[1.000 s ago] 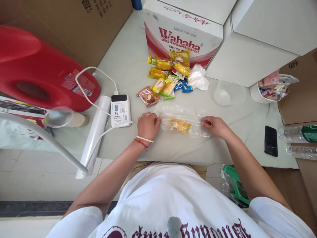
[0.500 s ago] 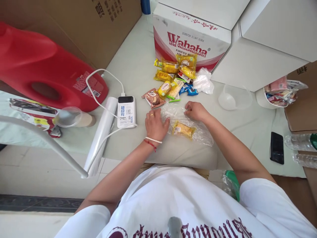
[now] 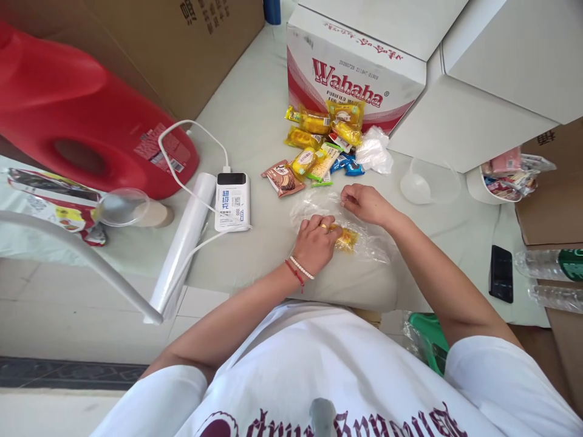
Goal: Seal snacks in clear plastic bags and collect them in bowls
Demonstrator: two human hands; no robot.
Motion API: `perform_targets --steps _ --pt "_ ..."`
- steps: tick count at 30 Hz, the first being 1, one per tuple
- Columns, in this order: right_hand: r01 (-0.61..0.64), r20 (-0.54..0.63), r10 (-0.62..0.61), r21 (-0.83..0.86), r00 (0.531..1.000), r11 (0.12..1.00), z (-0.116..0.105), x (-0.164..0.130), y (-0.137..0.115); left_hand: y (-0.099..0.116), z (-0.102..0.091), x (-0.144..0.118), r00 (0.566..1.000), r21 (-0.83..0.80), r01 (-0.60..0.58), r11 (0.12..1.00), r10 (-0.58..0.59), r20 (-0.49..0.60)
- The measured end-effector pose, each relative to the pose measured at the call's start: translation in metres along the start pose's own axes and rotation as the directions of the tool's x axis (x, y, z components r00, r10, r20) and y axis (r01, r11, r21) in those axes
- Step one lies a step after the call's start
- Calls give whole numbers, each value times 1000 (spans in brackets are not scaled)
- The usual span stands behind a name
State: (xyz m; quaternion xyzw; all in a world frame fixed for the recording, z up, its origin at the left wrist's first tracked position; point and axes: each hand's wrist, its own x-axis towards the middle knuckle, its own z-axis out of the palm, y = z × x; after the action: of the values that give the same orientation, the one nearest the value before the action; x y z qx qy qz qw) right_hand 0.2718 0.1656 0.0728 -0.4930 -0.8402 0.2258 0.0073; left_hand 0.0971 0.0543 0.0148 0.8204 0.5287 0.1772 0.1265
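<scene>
A clear plastic bag (image 3: pixel 314 203) lies flat and crinkled on the table in front of me. On it rests a yellow-wrapped snack packet (image 3: pixel 348 239), its left part hidden under my left hand (image 3: pixel 317 244). The fingers of that hand are curled over the packet and appear to grip it. My right hand (image 3: pixel 367 204) is closed at the bag's upper right edge, thumb and fingers pinched together on the film. Beyond both hands is a pile of wrapped snacks: a brown packet (image 3: pixel 283 178), yellow packets (image 3: pixel 304 161) and a blue one (image 3: pixel 347 164).
A Wahaha carton (image 3: pixel 355 73) stands behind the snacks. To the left are a cabled power bank (image 3: pixel 232 203), a plastic film roll (image 3: pixel 184 249) and a red jug (image 3: pixel 91 121). At right sit a clear bowl (image 3: pixel 430 181), a filled white tub (image 3: pixel 483 185) and a phone (image 3: pixel 501 273).
My left hand has moved right and toward me, from the bag's left edge onto the yellow packet. The right hand stays at the bag's edge, nearly unmoved.
</scene>
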Motion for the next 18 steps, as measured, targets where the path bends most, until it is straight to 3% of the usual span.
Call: perform_targets --steps 3,6,8,11,15,18 --pt "74 -45 -83 -165 996 984 2 -26 -24 6 0 -1 993 11 110 994 -109 -53" --pt "135 43 -128 -250 991 959 22 -55 -43 3 2 -7 958 -43 254 966 -258 -127" --pt "170 88 -153 -246 984 954 43 -71 -46 -6 4 -13 928 -135 311 941 -331 -168" --pt "162 61 -153 -201 986 966 71 -85 -40 -27 6 -24 879 -326 351 878 -429 -207" --pt "105 15 -104 -101 994 989 84 -92 -37 -45 0 -27 739 -458 453 765 -609 -286" --pt "86 -9 -87 -51 996 995 81 -95 -40 -44 -6 -18 746 -401 513 759 -625 -230"
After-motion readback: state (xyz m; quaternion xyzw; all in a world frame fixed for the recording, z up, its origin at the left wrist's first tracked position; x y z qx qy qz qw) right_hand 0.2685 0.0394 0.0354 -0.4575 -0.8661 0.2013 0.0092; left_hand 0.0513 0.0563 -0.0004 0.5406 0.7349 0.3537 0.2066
